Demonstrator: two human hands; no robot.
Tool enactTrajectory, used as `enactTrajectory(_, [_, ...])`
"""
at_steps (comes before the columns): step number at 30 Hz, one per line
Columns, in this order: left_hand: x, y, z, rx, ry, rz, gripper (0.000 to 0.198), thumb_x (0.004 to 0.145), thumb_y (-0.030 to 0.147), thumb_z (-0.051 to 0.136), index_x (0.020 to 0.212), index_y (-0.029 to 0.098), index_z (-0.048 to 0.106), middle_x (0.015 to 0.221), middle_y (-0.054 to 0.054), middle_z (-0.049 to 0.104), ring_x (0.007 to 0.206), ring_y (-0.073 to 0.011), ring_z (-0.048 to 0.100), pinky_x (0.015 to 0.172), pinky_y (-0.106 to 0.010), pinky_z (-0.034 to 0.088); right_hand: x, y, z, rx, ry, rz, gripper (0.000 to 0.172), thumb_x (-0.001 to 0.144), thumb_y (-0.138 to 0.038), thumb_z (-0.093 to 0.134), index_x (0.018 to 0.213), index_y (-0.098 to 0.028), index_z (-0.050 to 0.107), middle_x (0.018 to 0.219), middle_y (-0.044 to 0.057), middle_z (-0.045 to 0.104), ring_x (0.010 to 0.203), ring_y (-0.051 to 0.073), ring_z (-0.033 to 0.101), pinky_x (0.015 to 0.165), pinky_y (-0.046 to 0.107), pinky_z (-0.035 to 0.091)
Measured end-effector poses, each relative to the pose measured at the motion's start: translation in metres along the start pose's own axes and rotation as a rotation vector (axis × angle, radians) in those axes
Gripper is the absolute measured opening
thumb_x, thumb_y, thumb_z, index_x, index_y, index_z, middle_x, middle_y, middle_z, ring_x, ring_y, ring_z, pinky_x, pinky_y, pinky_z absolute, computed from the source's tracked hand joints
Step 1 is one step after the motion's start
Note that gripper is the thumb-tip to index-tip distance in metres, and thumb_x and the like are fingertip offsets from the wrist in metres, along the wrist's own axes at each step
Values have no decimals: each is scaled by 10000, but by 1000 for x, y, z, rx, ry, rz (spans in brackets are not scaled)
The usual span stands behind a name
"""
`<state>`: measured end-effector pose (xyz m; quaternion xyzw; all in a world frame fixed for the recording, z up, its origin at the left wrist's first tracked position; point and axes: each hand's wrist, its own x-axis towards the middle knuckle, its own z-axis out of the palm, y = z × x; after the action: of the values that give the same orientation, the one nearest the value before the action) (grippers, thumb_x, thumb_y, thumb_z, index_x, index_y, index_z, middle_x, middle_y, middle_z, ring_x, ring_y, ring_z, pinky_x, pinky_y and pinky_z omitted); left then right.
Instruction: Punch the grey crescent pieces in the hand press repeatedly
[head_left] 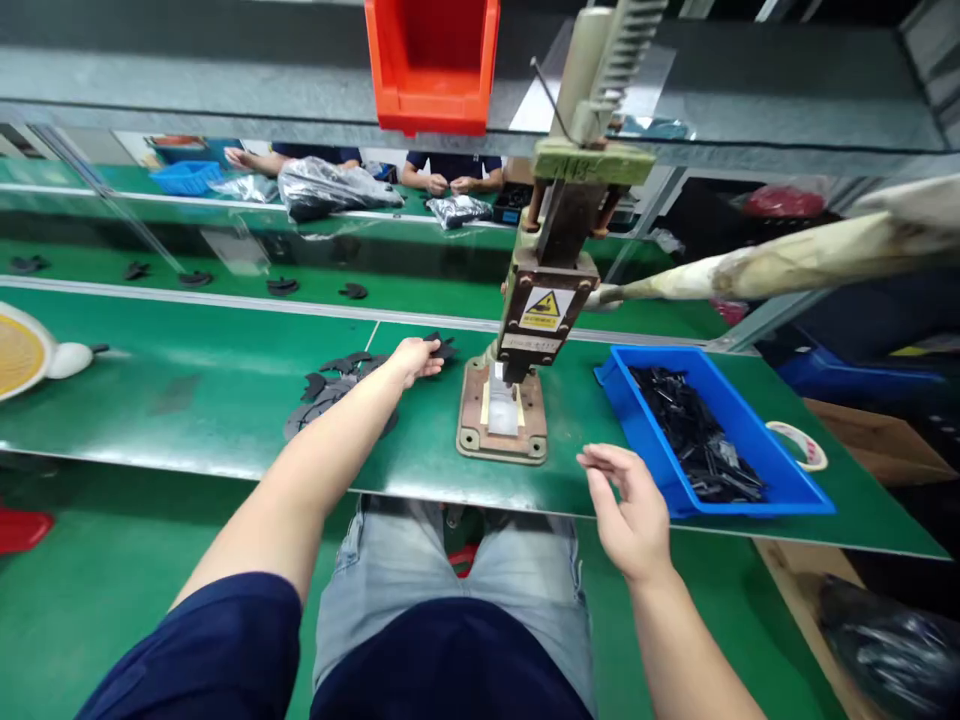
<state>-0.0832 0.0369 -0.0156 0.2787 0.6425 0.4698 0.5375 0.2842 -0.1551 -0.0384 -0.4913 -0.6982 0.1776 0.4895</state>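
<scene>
My left hand is closed on a flat black plastic piece, just left of the hand press. Under and beside that forearm lies a loose pile of dark curved plastic pieces. The press stands on a brown metal base with a pale block in its middle. My right hand hovers by the table's front edge, between the press and a blue bin. Its fingers are slightly bent, the thumb apart, and nothing shows in it. Small black parts fill the bin.
A wrapped press lever reaches out to the right. Above hangs a shelf with an orange bin. Dark pieces lie along the green belt behind. A tape roll rests at right. Co-workers' hands show beyond.
</scene>
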Motion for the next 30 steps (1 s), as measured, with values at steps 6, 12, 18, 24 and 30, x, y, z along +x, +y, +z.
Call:
enactTrajectory(6, [43, 36, 12, 102, 54, 115, 242, 1003, 330, 726, 1078, 133, 606, 855, -58, 716, 659, -98, 663, 641, -192, 553, 1, 14, -64, -186, 72, 80, 302, 961, -478, 653, 1182, -291, 739, 1153, 105, 762, 1038, 249, 772, 930, 484, 663])
enactTrajectory(12, [-28, -35, -15, 388, -42, 413, 180, 940, 326, 774, 1065, 205, 729, 1031, -54, 762, 866, -148, 680, 802, -232, 555, 54, 75, -145, -478, -2, 229, 478, 923, -770, 556, 1038, -377, 804, 1127, 171, 780, 1049, 311, 755, 925, 568, 554])
enactTrajectory(18, [-130, -104, -91, 848, 79, 756, 215, 937, 401, 736, 1123, 303, 780, 1326, -108, 759, 1334, -347, 643, 1221, -498, 444, 114, 154, -155, -602, -350, 407, 618, 481, -697, 959, 859, -242, 782, 881, 177, 759, 622, 248, 642, 673, 479, 489])
enactTrajectory(24, [-139, -143, -124, 1078, 243, 846, 316, 1007, 442, 647, 1232, 259, 771, 1383, -123, 747, 1307, -375, 666, 1119, -558, 510, 112, 166, -138, -689, -524, 515, 283, 671, -465, 790, 885, -287, 739, 777, 75, 764, 569, 251, 635, 625, 408, 476])
enactTrajectory(30, [-119, -143, -102, 1071, 159, 976, 288, 1033, 418, 643, 1231, 235, 745, 1386, -121, 749, 1284, -313, 691, 1102, -501, 539, 112, 137, -151, -765, -387, 485, 167, 780, -393, 682, 919, -307, 716, 816, 63, 774, 636, 263, 661, 641, 421, 470])
